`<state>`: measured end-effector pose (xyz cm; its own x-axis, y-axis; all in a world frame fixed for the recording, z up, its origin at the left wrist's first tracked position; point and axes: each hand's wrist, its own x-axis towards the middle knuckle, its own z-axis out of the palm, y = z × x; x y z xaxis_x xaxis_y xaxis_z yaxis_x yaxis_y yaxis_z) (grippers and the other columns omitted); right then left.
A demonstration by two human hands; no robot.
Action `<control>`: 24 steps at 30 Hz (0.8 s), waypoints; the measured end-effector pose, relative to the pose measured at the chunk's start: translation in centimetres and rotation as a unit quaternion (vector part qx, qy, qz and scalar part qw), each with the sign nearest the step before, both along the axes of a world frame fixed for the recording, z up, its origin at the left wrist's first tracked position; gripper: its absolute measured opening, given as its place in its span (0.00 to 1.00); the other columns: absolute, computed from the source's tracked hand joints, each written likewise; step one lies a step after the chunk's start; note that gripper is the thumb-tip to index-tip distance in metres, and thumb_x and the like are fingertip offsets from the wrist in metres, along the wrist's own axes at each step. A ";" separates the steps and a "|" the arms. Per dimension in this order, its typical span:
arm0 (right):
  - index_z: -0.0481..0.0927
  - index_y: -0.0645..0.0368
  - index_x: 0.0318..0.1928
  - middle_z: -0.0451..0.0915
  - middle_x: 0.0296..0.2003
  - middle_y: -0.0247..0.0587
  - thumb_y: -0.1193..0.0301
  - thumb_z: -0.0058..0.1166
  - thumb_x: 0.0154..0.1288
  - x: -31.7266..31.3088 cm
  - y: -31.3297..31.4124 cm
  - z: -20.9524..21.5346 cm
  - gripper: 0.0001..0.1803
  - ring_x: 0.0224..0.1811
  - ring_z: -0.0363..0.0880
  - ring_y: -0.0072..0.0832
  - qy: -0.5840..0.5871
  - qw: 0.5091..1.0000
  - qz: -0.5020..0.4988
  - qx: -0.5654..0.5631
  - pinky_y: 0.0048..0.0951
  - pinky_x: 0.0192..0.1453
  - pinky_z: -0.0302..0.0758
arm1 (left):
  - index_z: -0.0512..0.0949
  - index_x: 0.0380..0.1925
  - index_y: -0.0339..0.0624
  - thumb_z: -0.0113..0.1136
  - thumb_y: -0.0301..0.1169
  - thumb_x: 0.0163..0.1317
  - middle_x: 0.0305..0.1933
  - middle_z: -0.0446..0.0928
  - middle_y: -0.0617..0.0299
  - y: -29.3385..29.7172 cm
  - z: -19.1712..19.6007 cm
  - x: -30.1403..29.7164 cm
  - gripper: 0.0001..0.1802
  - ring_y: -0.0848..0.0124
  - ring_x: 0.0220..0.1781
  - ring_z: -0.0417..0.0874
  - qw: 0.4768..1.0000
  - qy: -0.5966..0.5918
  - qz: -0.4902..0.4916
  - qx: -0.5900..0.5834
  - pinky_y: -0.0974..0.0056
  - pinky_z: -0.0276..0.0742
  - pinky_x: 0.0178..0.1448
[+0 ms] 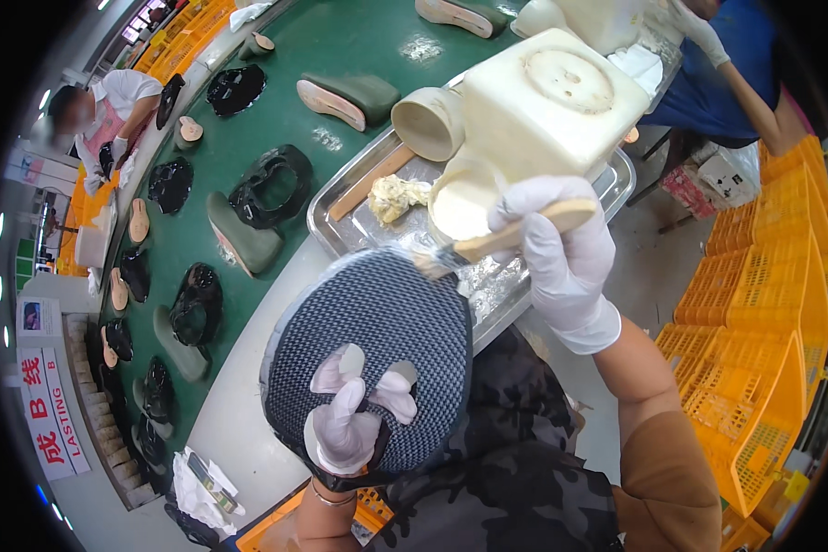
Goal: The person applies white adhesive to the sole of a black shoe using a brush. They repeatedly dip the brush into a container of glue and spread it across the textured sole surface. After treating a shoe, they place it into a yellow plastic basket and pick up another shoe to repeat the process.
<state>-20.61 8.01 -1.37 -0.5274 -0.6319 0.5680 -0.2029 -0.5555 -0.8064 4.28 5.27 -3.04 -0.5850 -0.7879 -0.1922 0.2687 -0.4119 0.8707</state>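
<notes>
My left hand point(348, 428), in a white glove, holds up a rounded dark woven piece point(405, 322), which looks like a shoe upper. Its thumb and fingers grip the piece near its lower end. My right hand point(570, 262), also gloved, is closed around the wooden handle of a brush point(488, 244). The bristles meet the top right edge of the woven piece. Just beyond the brush, a pot with white paste point(460, 210) stands in a metal tray point(334, 241). A lump of dried, yellowish paste point(396, 198) lies beside it.
A white plastic jug point(561, 92) and a cream cup point(428, 124) lie in the tray near a wooden strip point(371, 182). Green shoe lasts point(244, 235) and black uppers point(271, 187) spread over the green conveyor point(294, 60). Orange crates point(722, 414) stack at right. Co-workers point(124, 110) work nearby.
</notes>
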 end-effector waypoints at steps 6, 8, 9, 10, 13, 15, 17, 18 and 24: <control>0.68 0.63 0.41 0.76 0.30 0.37 0.74 0.45 0.66 -0.1 1.8 -0.6 0.06 0.25 0.73 0.12 -0.012 0.999 -0.010 0.030 0.11 0.26 0.71 | 0.57 0.59 0.43 0.45 0.30 0.62 0.40 0.76 0.41 0.4 -1.3 0.3 0.24 0.52 0.34 0.81 0.997 0.058 0.023 0.041 0.54 0.79 0.38; 0.66 0.63 0.43 0.76 0.31 0.37 0.74 0.44 0.67 0.4 1.0 0.5 0.07 0.26 0.73 0.13 -0.055 0.998 -0.014 -0.005 0.12 0.26 0.71 | 0.55 0.61 0.49 0.45 0.30 0.62 0.41 0.75 0.45 1.1 -1.6 -0.2 0.26 0.55 0.36 0.79 0.998 0.043 0.032 0.043 0.54 0.77 0.39; 0.65 0.63 0.44 0.76 0.31 0.38 0.73 0.44 0.67 0.9 0.0 1.2 0.08 0.26 0.73 0.13 -0.091 0.995 -0.012 -0.028 0.12 0.26 0.70 | 0.53 0.62 0.52 0.44 0.30 0.63 0.42 0.75 0.48 1.3 -1.7 -0.3 0.27 0.56 0.37 0.79 0.998 0.036 0.037 0.042 0.54 0.77 0.39; 0.64 0.63 0.45 0.75 0.32 0.38 0.73 0.44 0.67 1.2 -0.5 1.6 0.09 0.26 0.72 0.14 -0.127 0.990 -0.010 -0.051 0.12 0.26 0.70 | 0.52 0.62 0.53 0.43 0.28 0.63 0.45 0.73 0.46 1.1 -2.2 0.1 0.27 0.54 0.41 0.78 0.998 0.052 0.005 0.037 0.51 0.76 0.44; 0.63 0.62 0.46 0.75 0.32 0.40 0.74 0.44 0.67 1.3 -1.1 1.1 0.10 0.27 0.72 0.14 -0.126 0.991 0.019 -0.045 0.11 0.26 0.70 | 0.51 0.63 0.55 0.42 0.28 0.65 0.47 0.72 0.45 0.8 -1.8 -0.3 0.27 0.55 0.43 0.77 0.995 0.095 0.002 -0.024 0.51 0.75 0.46; 0.63 0.62 0.45 0.76 0.30 0.41 0.74 0.42 0.67 2.0 -0.1 0.5 0.08 0.25 0.72 0.15 -0.105 0.994 0.035 0.003 0.12 0.26 0.70 | 0.51 0.63 0.57 0.41 0.28 0.65 0.48 0.73 0.45 0.9 -1.6 -0.4 0.26 0.55 0.43 0.78 0.990 0.116 0.074 -0.025 0.52 0.75 0.46; 0.62 0.61 0.44 0.76 0.28 0.42 0.73 0.40 0.67 2.3 1.4 -0.3 0.08 0.22 0.71 0.17 -0.081 0.994 0.012 0.074 0.14 0.24 0.70 | 0.50 0.63 0.58 0.40 0.29 0.66 0.49 0.72 0.45 0.5 -2.2 -0.8 0.26 0.55 0.43 0.78 0.987 0.115 0.113 -0.026 0.52 0.74 0.47; 0.62 0.61 0.43 0.76 0.28 0.42 0.72 0.39 0.67 2.4 1.8 -0.5 0.07 0.22 0.71 0.17 -0.083 0.992 0.025 0.090 0.13 0.24 0.70 | 0.50 0.63 0.58 0.39 0.29 0.66 0.49 0.72 0.44 0.4 -2.7 -0.8 0.26 0.55 0.43 0.78 0.987 0.096 0.124 -0.031 0.52 0.74 0.47; 0.61 0.62 0.45 0.76 0.31 0.41 0.74 0.42 0.67 1.8 -0.3 0.6 0.09 0.28 0.74 0.16 -0.116 0.992 -0.006 -0.042 0.12 0.26 0.72 | 0.52 0.62 0.48 0.35 0.28 0.67 0.49 0.73 0.42 0.3 -3.0 -1.6 0.23 0.54 0.42 0.79 0.974 0.051 0.071 -0.207 0.51 0.70 0.55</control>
